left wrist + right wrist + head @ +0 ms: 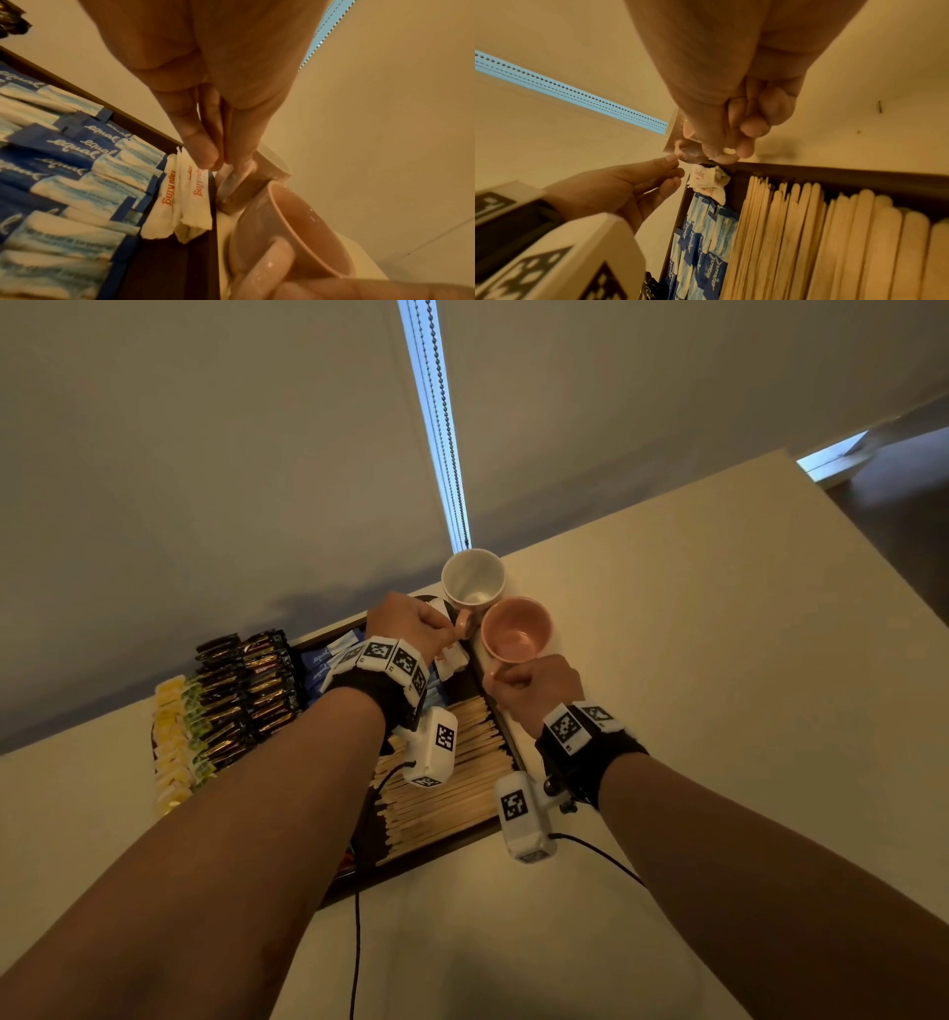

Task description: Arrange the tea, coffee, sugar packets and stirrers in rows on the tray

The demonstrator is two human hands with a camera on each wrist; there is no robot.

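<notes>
A dark tray [411, 860] holds wooden stirrers [447, 788], blue sweetener packets [64, 162] and white sugar packets [185, 199] with orange print in its far right corner. Black coffee packets [246, 690] and yellow-green tea packets [174, 742] lie in rows to the left. My left hand [452, 629] pinches the pink handle of a white mug [472, 580] just past that corner. My right hand [506, 677] curls round the handle of a pink mug [516, 629] beside the tray's right rim.
Both mugs stand close together on the cream table [693, 660], against the tray's far right corner. A wall with a blind cord [441, 428] rises behind the table. Cables hang from both wrist cameras.
</notes>
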